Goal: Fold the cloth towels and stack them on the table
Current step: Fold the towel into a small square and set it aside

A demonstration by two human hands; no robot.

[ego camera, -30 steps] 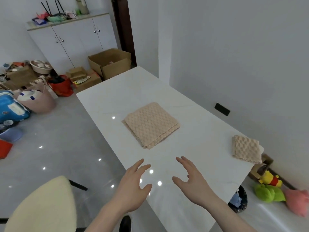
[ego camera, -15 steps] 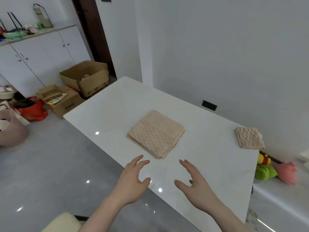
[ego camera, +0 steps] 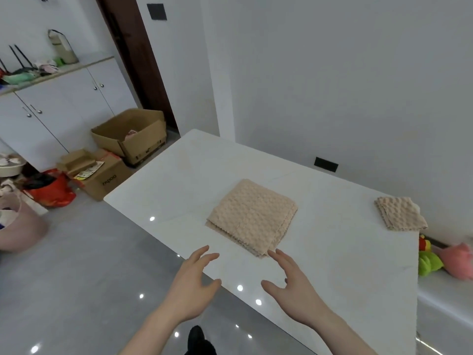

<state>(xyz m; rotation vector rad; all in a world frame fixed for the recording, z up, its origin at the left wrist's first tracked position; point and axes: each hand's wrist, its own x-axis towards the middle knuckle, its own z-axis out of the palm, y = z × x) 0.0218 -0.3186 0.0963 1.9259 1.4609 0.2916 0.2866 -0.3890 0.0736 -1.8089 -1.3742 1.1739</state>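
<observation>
both hands, left hand [ego camera: 190,285] and right hand [ego camera: 294,285], grip spread, now nearer the folded towel [ego camera: 252,216].

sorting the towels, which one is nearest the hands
The big towel mid-table, just beyond the right hand; the small towel lies far off by the wall.

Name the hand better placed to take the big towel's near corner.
Right. The right hand has fingertips almost at the big towel's near corner; the left hand hovers farther aside.
</observation>
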